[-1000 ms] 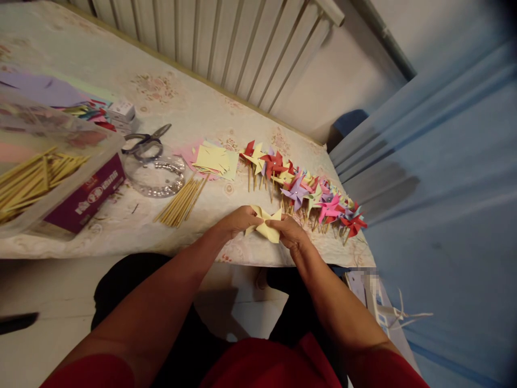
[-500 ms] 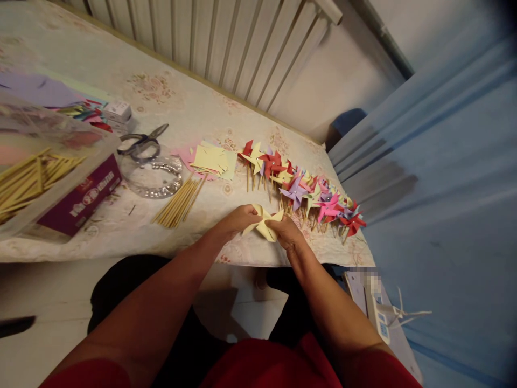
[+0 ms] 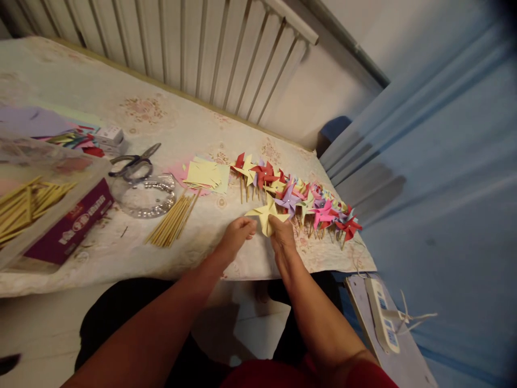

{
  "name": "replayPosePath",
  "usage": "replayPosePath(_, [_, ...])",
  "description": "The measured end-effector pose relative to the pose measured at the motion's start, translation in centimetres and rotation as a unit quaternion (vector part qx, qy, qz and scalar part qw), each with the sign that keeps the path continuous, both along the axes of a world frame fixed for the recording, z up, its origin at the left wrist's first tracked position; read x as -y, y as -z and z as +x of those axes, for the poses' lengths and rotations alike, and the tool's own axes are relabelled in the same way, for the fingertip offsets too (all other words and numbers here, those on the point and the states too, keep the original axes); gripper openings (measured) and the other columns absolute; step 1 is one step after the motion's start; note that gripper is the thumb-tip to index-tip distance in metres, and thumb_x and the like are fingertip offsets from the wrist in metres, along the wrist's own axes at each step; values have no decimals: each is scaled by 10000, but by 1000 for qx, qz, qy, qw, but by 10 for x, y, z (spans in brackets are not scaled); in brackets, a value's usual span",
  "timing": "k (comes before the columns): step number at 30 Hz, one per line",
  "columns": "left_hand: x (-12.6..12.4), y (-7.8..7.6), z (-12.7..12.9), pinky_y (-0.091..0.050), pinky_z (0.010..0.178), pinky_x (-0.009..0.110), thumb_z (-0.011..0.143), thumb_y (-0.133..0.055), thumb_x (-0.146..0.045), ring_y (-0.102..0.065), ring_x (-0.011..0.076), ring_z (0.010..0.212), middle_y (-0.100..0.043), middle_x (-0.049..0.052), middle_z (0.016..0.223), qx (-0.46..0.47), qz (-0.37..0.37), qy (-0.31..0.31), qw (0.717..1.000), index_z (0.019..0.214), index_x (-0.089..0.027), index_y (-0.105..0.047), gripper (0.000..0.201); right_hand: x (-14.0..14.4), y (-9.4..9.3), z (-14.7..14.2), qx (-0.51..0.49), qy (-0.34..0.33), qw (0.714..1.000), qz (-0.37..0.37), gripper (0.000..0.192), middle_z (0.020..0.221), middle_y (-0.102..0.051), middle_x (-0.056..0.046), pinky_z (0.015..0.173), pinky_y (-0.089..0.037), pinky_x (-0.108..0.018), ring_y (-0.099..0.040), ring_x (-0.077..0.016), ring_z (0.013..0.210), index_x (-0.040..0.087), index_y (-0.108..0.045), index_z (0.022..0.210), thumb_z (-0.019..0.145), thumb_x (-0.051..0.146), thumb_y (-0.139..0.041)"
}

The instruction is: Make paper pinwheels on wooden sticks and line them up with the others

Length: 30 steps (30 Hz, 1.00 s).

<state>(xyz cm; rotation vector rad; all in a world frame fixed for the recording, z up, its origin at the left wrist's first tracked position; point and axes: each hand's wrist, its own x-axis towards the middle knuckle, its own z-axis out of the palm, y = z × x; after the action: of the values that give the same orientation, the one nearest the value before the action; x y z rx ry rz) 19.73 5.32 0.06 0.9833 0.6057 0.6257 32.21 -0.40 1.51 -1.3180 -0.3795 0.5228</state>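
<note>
Your R hand (image 3: 283,238) pinches yellow pinwheel (image 3: 265,212), grip's 10 o'clock; your L hand (image 3: 237,235), pinwheel's 8 o'clock, grip can't tell.

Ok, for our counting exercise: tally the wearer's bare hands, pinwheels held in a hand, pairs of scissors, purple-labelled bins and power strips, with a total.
Left hand and right hand: 2
Held yellow pinwheel: 1
Scissors, pairs: 1
Purple-labelled bin: 1
Power strip: 1
Total: 6
</note>
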Motion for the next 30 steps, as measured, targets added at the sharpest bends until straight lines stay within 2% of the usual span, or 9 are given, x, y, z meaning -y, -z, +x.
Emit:
replayPosePath(4, [6, 0, 2, -455, 747, 267, 642, -786, -360, -616, 161, 823, -696, 57, 907, 73, -94, 29, 992, 870, -157, -698, 317, -5, 0, -19, -31, -5, 999, 13, 364, 873, -715, -19, 731, -550, -291, -658, -171, 757, 184, -628, 918, 577, 257, -733])
replayPosePath(7, [5, -1, 3, -460, 711, 248, 613, -793, -315, -611, 146, 765, -689, 33, 831, 132, -145, 15, 980, 841, -157, -689, 296, -6, 4, -33, -55, -13, 998, 6, 322, 808, -702, -9, 685, -539, -283, -631, -154, 680, 175, -642, 876, 578, 259, -733])
replayPosePath(11, [4, 0, 8, -448, 651, 232, 616, -755, -255, -587, 127, 672, -648, 2, 704, 158, -181, -33, 970, 729, -160, -626, 196, -9, 10, -46, -50, -18, 999, -4, 240, 741, -673, 8, 648, -518, -267, -595, -134, 626, 164, -641, 799, 595, 258, -727])
replayPosePath(17, [4, 6, 12, -466, 650, 257, 664, -663, -233, -634, 170, 750, -656, 16, 726, 120, -177, -59, 975, 740, -191, -603, 106, -13, 17, -52, -42, -11, 999, -9, 229, 760, -668, 12, 686, -519, -272, -605, -136, 651, 173, -630, 820, 617, 252, -700])
replayPosePath(26, [5, 5, 13, -493, 691, 291, 650, -671, -298, -660, 212, 842, -667, 33, 747, 100, -157, -64, 980, 717, -210, -575, 147, -12, 22, -52, -47, -11, 999, -16, 234, 762, -673, -1, 692, -524, -283, -614, -151, 668, 174, -631, 817, 612, 264, -699])
replayPosePath(30, [5, 6, 14, -501, 693, 297, 607, -702, -285, -666, 224, 846, -664, 27, 717, 112, -177, -75, 975, 736, -204, -586, 191, -13, 21, -53, -55, -7, 998, -22, 231, 743, -668, 7, 692, -519, -282, -608, -148, 661, 173, -628, 802, 599, 257, -700])
